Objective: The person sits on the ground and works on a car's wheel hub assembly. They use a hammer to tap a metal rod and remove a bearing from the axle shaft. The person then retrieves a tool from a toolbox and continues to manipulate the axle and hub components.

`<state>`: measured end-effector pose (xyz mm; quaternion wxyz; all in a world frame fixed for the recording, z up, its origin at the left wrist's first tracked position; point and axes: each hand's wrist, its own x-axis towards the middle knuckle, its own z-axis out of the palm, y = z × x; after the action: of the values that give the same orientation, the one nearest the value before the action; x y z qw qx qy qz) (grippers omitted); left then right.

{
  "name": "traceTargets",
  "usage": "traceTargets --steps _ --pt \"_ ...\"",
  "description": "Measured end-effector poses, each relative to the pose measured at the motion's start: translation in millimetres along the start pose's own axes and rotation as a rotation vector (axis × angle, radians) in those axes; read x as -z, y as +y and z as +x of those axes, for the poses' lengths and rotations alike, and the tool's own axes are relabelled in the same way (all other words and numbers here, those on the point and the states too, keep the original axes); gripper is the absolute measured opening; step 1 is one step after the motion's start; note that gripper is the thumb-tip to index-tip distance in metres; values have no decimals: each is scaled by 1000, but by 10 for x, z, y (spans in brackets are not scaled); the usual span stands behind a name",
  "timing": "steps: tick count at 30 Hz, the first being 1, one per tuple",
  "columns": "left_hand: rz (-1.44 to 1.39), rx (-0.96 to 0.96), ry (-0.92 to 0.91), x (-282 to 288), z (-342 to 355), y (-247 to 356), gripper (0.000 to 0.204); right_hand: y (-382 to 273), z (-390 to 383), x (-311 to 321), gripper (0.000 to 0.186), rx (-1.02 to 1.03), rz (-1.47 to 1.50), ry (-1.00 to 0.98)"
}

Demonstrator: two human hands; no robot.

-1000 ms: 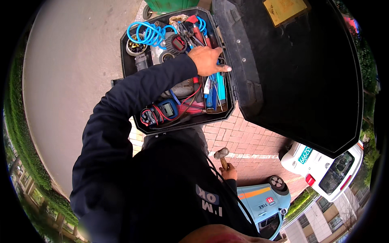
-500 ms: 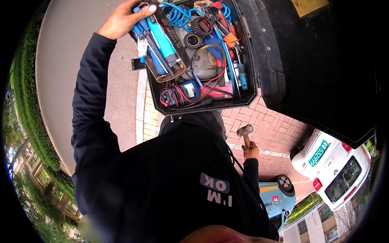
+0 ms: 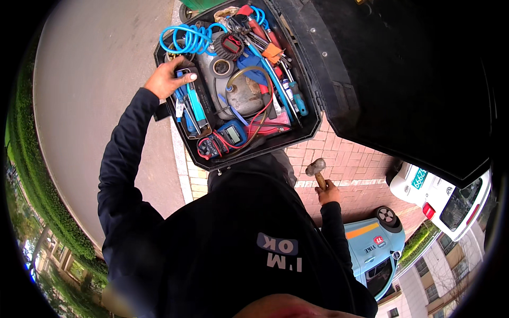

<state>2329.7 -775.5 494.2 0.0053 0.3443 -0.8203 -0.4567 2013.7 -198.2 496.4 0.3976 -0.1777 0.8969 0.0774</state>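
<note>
Your left hand [image 3: 168, 80] grips the far end of a tool tray [image 3: 205, 99], thumb over its rim, perhaps to keep its loose tools together; the tray is between 8 and 9 o'clock in the box [image 3: 265, 151]. Your right hand [image 3: 329, 194] clasps a hammer [image 3: 316, 168] by its handle, head toward 11 o'clock, likely clear of the box. A metal can [image 3: 245, 100] fills the box's middle, with a coiled hose [image 3: 194, 40] at 11 and a meter [image 3: 232, 134] at 6.

2 dark-sleeved arms, the left arm [image 3: 119, 172] bent and raised along the left side of the frame, left hand [image 3: 165, 80] at upper left with back upward, fingers bent, thumb pointing right, right arm [image 3: 336, 232] at lower right of centre, right hand [image 3: 330, 194] above it, fingers curled closed.
</note>
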Motion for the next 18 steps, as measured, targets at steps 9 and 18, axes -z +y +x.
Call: traceTargets --steps 9,18 --pt "588 67 118 -251 -160 -232 45 8 -167 -339 43 -76 65 -55" --pt "507 -778 -1 -1001 964 1706 19 145 -218 -231 42 -77 89 33"
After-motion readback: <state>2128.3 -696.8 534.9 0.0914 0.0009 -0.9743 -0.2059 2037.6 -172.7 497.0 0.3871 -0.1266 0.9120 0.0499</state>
